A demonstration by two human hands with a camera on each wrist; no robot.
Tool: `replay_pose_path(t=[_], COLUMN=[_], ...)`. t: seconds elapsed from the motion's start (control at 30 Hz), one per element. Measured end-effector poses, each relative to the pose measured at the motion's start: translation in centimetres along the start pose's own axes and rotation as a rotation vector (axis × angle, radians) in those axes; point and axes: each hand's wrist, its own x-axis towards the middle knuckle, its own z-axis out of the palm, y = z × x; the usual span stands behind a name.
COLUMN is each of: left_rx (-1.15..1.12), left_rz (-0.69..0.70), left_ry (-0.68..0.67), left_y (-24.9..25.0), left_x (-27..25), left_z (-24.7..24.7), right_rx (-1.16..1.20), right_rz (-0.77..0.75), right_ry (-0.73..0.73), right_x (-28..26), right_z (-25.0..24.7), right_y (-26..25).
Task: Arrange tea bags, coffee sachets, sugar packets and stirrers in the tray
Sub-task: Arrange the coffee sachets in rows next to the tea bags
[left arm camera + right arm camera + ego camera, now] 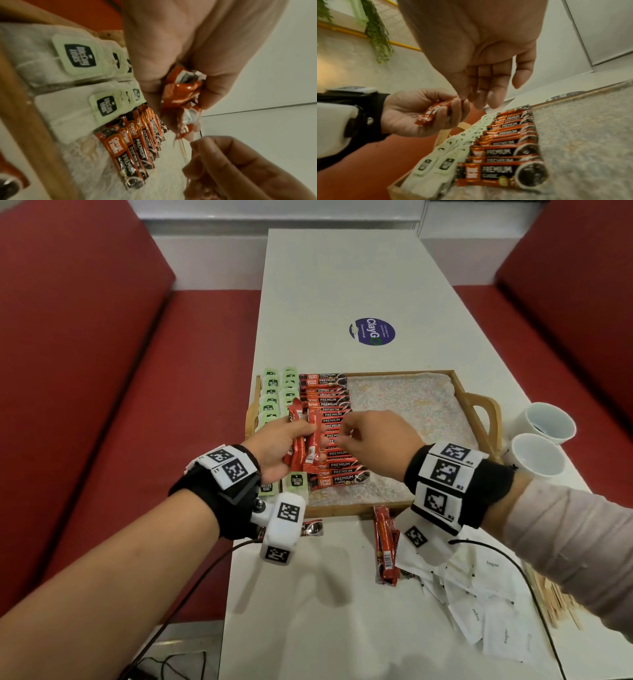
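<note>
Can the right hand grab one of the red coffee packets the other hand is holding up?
Probably yes. The right hand is empty, fingers loosely curled, and sits right beside the coffee sachets gripped in the left hand above the tray. Nothing lies between them, and the sachet ends stick out free.

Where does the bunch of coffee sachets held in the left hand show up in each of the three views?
Head: bunch of coffee sachets left of centre, gripped by the left hand above the tray.
Left wrist: right of centre, crumpled ends towards the camera.
Right wrist: left of centre, lying in the left palm.
Shared landmark: the row of PREMIUM sachets laid in the tray.
</note>
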Motion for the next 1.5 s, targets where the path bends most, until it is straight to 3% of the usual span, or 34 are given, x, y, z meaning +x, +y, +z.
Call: replay_pose_path(t=[0.17, 0.37, 0.57, 0.9, 1.1, 1.3, 1.43, 1.5], left_rx=[-0.068, -0.038, -0.059, -0.002, 0.34, 0.44, 0.58, 0.632], left_rz=[0.065, 0.103, 0.129, 0.189, 0.263, 0.207, 0.168, 0.183], left_ry=[0.01, 0.066, 0.04, 0.144, 0.097, 0.045, 0.013, 0.03], left_y=[-0.7, -1.5, -1.0, -0.9, -0.9, -0.5, -0.8, -0.8], left_x=[-0.1, 0.0, -0.2, -0.3, -0.2, 0.0, -0.1, 0.0], left_z=[0.5, 1.4, 0.9, 0.5, 0.4, 0.3, 0.0, 0.0], right_rx=[0.154, 0.067, 0.168, 0.298, 0.346, 0.474, 0.671, 0.631], right_rz=[-0.014, -0.061, 0.013, 0.046, 0.033, -0.028, 0.054, 0.086], right_ry=[0.024, -0.002, -0.033, -0.099, -0.086, -0.045, -0.013, -0.019], right_x=[-0.7, -1.2, -0.8, -0.2, -0.1, -0.2, -0.4, -0.4], right_z=[0.1, 0.8, 0.6, 0.6, 0.0, -0.2, -0.3, -0.5], right_y=[-1.4, -2.4, -1.9, -0.5, -0.5, -0.6, -0.2, 0.1])
